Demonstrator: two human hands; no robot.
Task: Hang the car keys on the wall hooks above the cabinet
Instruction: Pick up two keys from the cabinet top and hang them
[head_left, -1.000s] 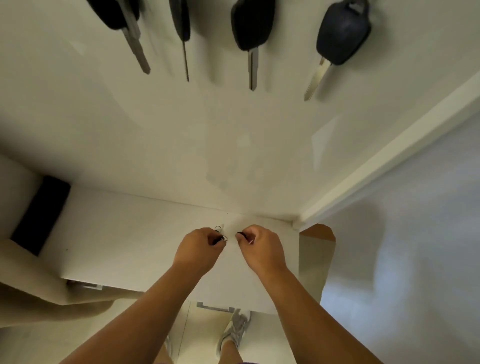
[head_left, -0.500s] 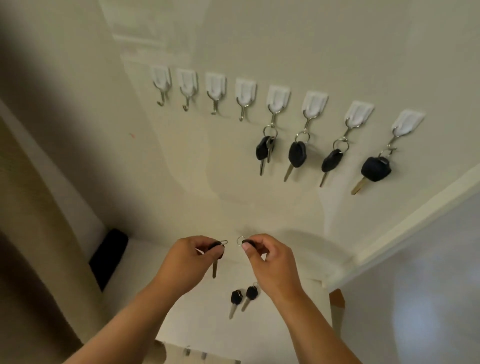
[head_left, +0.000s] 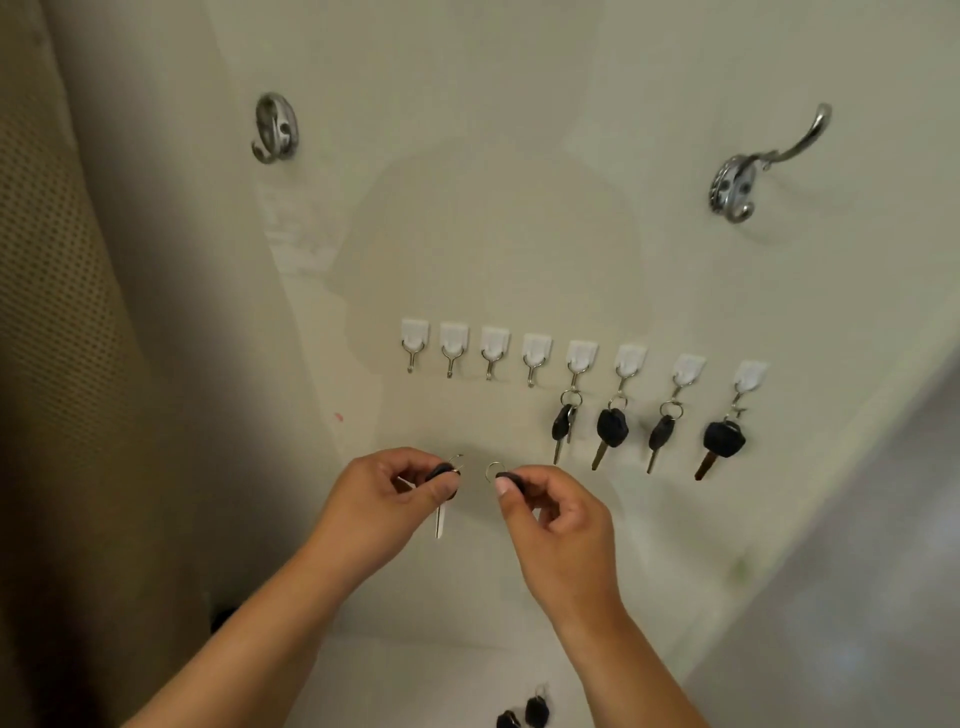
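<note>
A row of small white adhesive hooks runs across the wall. Several on the right carry black-headed car keys; the left ones hang bare. My left hand pinches a black car key with its silver blade pointing down and its ring up. My right hand pinches another black key by the head, ring sticking up to the left. Both hands are raised below the bare hooks, a little apart from the wall row. Two more black keys lie on the white cabinet top below.
Two large chrome coat hooks are fixed higher on the wall. A brown perforated panel stands at the left. A white ledge slants down the right side.
My view has tilted up from the cabinet top to the wall. Both hands picked up a key each and rose toward the row of hooks.
</note>
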